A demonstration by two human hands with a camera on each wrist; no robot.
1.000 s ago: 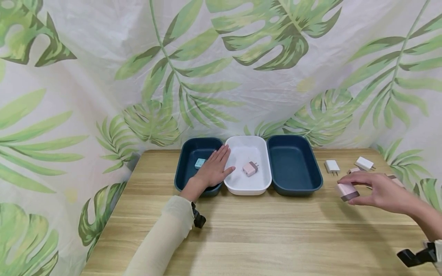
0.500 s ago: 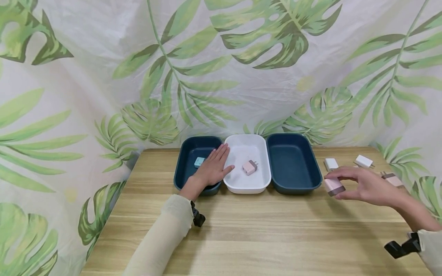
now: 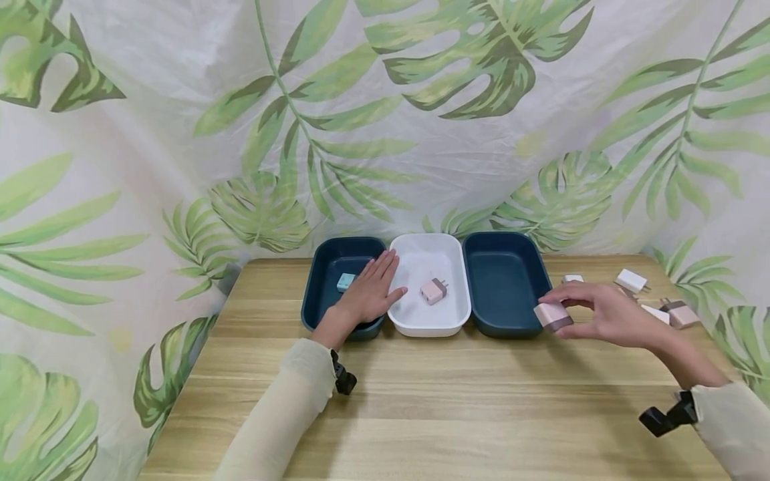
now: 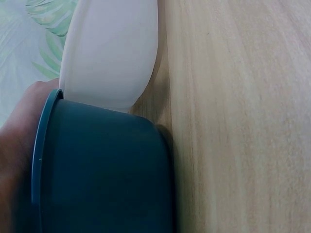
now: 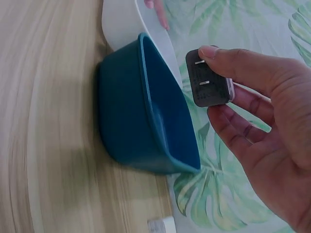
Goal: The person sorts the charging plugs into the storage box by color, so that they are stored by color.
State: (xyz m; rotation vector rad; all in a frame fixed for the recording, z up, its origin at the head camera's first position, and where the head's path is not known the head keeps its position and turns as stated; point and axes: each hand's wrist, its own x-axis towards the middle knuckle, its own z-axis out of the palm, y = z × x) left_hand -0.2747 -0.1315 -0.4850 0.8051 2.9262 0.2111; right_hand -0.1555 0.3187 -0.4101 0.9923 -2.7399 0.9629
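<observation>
Between thumb and fingers my right hand (image 3: 601,312) pinches a pink charger (image 3: 552,315) with a darker end, raised beside the right dark blue tray (image 3: 508,331). In the right wrist view the charger's dark face (image 5: 206,87) shows two metal prongs. My left hand (image 3: 367,294) lies with straight fingers over the edge where the left dark blue tray (image 3: 309,307) meets the white tray (image 3: 430,331). Inside the left tray is a light blue charger (image 3: 345,282), partly beside that hand. Another pink charger (image 3: 434,291) lies in the white tray.
On the table's right side, behind and beside my right hand, lie several chargers, among them a white charger (image 3: 631,280) and a pink one with a brown end (image 3: 681,314). Some are partly hidden by the hand. A leaf-patterned cloth (image 3: 445,167) hangs behind the wooden table (image 3: 451,414).
My right hand has carried the pink charger leftward from the loose chargers to the right edge of the right blue tray. The left hand has stayed in place.
</observation>
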